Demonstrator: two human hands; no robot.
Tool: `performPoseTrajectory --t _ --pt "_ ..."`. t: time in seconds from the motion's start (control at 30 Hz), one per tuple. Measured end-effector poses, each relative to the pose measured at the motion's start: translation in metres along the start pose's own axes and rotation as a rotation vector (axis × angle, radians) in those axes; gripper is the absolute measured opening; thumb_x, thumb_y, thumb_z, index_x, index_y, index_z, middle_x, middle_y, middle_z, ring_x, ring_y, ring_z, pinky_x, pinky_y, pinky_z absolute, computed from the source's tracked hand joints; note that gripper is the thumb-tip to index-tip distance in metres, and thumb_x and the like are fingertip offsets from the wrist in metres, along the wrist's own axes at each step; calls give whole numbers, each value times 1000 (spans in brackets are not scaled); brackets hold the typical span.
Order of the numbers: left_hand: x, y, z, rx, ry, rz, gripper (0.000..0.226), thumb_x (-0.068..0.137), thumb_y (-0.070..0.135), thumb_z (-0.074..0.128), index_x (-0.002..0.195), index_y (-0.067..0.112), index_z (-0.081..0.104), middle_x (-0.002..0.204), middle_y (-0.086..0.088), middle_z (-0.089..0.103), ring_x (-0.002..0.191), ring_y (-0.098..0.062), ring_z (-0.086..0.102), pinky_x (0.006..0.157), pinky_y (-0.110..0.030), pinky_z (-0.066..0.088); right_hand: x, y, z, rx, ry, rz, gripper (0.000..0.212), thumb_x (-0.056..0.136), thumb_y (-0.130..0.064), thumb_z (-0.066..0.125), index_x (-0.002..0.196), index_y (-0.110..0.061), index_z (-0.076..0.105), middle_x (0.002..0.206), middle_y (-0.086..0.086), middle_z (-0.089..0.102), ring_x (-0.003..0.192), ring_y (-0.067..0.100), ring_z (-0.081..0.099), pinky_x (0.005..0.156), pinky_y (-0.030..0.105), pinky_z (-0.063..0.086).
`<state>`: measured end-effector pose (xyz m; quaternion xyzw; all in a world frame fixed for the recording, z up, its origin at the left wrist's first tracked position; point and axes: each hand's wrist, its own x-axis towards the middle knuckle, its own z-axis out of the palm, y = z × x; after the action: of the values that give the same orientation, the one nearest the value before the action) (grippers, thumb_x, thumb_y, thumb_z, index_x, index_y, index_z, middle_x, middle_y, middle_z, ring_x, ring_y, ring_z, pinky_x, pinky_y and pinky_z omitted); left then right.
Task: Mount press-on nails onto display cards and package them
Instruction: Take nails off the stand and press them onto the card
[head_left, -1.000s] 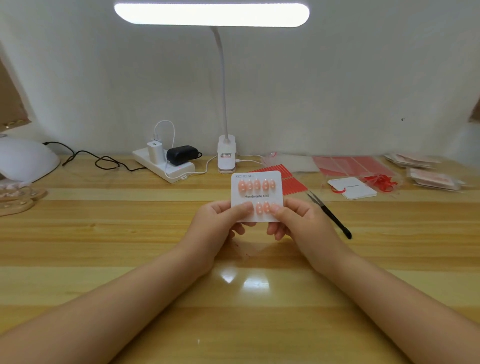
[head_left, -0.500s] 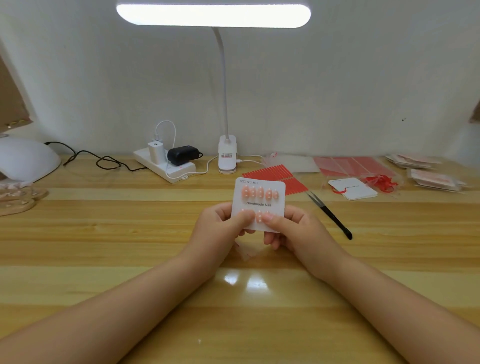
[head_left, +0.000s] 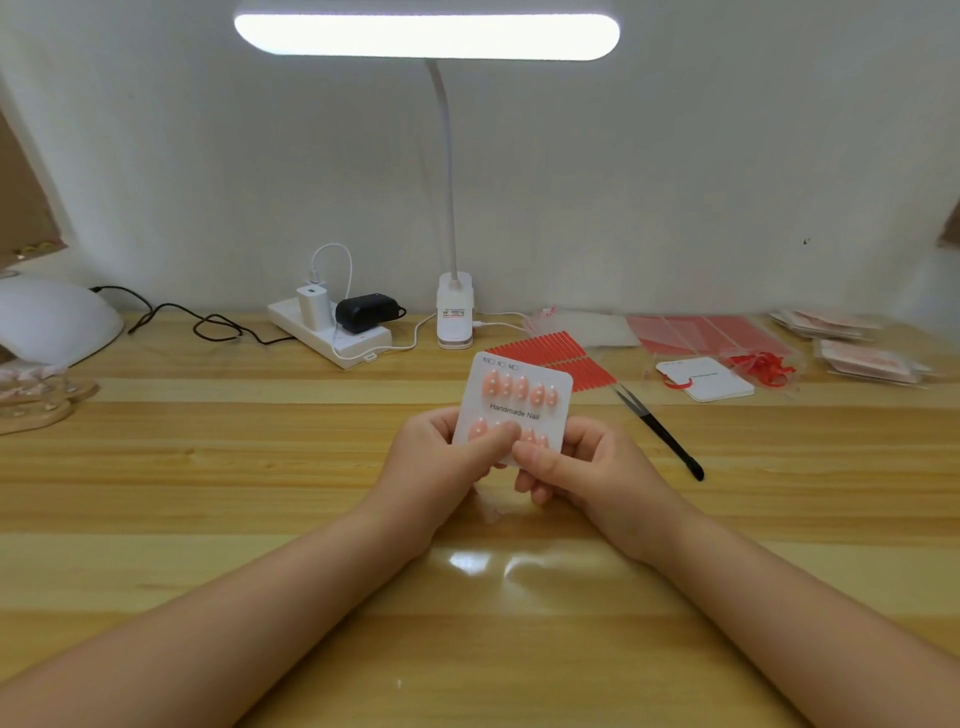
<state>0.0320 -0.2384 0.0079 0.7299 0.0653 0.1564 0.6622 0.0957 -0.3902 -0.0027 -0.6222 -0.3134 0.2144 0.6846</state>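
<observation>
Reading "Handmade Nail", display card pinched by both hands.

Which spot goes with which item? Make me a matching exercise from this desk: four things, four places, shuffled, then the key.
Things
1. display card
2. tweezers
3. power strip
4. spare white card

Places
A. far left of the lamp base, by the wall
B. held in both hands, left hand and right hand
C. lying flat on the desk just right of the hands
D. far right, beside red ribbon

Pairs: 1-B, 2-C, 3-A, 4-D
</observation>
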Motion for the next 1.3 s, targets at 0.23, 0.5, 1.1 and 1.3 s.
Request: performPoseTrajectory --t 0.23,0.5,1.1,1.3 --pt "0 3 1 239 35 188 3 83 18 70 82 20 72 71 0 71 61 -5 60 57 -25 49 2 2 -2 23 29 -6 19 78 -32 70 87 -18 76 70 7 67 61 15 58 60 23 49" --pt "5 4 2 326 12 316 25 82 53 56 90 31 64 77 15 67 68 4 59 58 -11 44 5 -1 -1 169 193 -42 20 90 -20 56 84 -6 69 64 11 63 56 17 55 57 24 48" --pt "43 -18 -38 899 29 217 52 91 16 61 138 16 40 107 7 60 102 -10 57 87 -22 43 14 -1 -26 -1 546 19 17 95 -19 56 85 -13 67 55 1 64 49 10 56 47 19 46" --pt "45 -15 -43 736 282 233 47 92 12 58 136 10 40 107 0 60 100 -13 55 84 -25 41 7 -3 -19 -453 314 6 21 94 -27 59 76 -25 69 63 -20 68 52 -5 59 48 9 42"
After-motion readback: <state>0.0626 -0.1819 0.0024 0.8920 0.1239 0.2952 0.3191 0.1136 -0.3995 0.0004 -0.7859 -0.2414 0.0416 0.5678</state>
